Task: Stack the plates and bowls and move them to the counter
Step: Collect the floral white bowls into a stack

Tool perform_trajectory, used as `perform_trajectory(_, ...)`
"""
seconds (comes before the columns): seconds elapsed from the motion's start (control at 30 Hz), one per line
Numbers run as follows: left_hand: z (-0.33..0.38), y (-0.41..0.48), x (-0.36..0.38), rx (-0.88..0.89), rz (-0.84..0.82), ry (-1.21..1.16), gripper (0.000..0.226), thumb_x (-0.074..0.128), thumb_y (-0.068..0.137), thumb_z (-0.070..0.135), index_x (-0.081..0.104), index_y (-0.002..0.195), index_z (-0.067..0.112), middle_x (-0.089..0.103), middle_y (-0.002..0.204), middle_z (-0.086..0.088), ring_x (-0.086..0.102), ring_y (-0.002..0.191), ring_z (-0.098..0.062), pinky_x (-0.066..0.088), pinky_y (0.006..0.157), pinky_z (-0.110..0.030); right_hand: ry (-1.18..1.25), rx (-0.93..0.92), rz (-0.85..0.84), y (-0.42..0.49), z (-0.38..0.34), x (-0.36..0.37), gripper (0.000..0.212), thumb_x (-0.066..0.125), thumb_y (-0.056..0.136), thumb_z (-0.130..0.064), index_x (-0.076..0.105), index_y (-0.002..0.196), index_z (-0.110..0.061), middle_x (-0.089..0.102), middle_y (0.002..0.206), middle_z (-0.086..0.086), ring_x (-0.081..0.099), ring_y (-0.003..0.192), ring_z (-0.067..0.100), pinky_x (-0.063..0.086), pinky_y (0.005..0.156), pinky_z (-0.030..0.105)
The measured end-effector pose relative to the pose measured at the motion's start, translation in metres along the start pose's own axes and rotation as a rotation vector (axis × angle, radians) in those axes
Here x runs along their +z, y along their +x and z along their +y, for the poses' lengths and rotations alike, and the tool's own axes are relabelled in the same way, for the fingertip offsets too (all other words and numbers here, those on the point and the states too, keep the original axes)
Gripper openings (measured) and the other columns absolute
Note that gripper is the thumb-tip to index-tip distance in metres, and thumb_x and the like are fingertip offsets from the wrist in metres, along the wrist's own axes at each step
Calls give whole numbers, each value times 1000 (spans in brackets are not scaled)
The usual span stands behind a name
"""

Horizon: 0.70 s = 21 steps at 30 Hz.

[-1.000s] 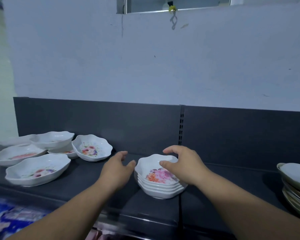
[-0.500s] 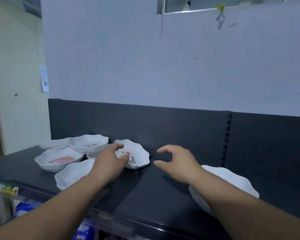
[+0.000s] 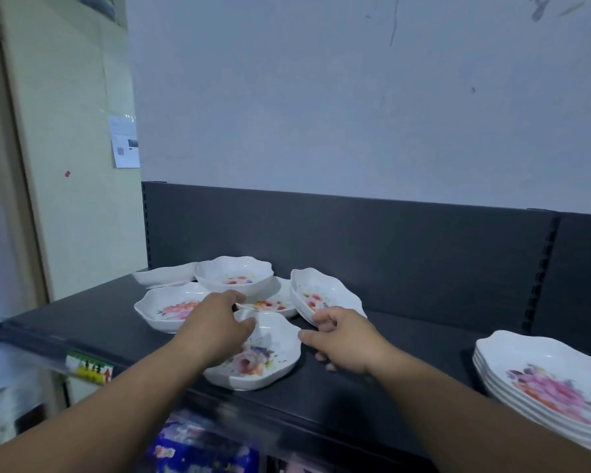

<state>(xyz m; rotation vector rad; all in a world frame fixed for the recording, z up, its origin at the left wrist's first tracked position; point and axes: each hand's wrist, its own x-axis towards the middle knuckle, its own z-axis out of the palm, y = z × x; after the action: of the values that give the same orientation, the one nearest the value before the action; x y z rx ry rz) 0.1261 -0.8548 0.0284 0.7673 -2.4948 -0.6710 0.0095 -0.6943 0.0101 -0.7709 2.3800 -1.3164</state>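
Note:
Several white floral bowls sit on the dark shelf (image 3: pixel 110 322). The nearest bowl (image 3: pixel 267 360) lies partly under my left hand (image 3: pixel 215 322), whose relaxed fingers reach toward the back bowl (image 3: pixel 234 274) and hold nothing. A left bowl (image 3: pixel 166 308) and a low plate (image 3: pixel 275 303) lie beside them. My right hand (image 3: pixel 342 336) has loosely curled fingers, with its fingertips at the near rim of a tilted bowl (image 3: pixel 321 293); its thumb is apart from that rim. A stack of floral bowls (image 3: pixel 539 380) stands at the far right.
One more white dish (image 3: pixel 164 276) sits at the back left against the shelf's dark back panel (image 3: pixel 406 254). A pale wall (image 3: pixel 75 165) stands on the left. Packaged goods (image 3: pixel 198 448) show below the shelf's front edge.
My view has swung left, putting the stack at the far right. Both hands have left the stack and moved to the loose bowls: left over the nearest, right to the tilted one's rim.

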Motion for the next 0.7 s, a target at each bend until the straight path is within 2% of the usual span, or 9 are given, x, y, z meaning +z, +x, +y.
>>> perform_trajectory(0.07, -10, -1, 1, 6, -34, 18, 49, 59, 89, 34, 48, 135, 22, 51, 138, 0, 49, 124, -19, 38, 99, -28, 53, 41, -60, 4, -5, 14, 64, 71, 82, -35, 45, 139, -20, 63, 106, -2, 65, 70, 14, 54, 60, 25)
perform_trajectory(0.2, -21, -3, 4, 12, -85, -18, 51, 59, 89, 35, 45, 137, 23, 45, 143, 0, 44, 129, -18, 33, 103, -26, 126, 110, -159, 6, -12, 31, 70, 67, 88, -18, 32, 148, -22, 65, 109, 5, 68, 68, 18, 58, 59, 31)
perform_trajectory(0.33, -24, -5, 5, 48, -56, -72, 50, 61, 88, 35, 47, 135, 26, 44, 143, 4, 42, 130, -14, 32, 104, -25, 150, 119, -153, 4, -12, 34, 67, 55, 87, 3, 34, 147, -20, 61, 94, 7, 69, 63, 24, 61, 64, 34)
perform_trajectory(0.5, -8, -11, 2, 107, 36, -103, 49, 61, 87, 35, 49, 133, 28, 46, 141, 6, 45, 128, -13, 34, 100, -24, 206, 112, -117, -4, -14, 20, 61, 50, 86, 4, 41, 142, -18, 65, 96, 10, 72, 67, 27, 61, 65, 34)
perform_trajectory(0.7, 41, -22, 6, 273, 163, -165, 46, 61, 86, 32, 49, 131, 29, 42, 142, 11, 37, 132, -8, 27, 102, -20, 314, 84, -14, -21, -10, -28, 50, 47, 87, 3, 48, 133, -15, 71, 95, 20, 71, 62, 25, 57, 54, 27)
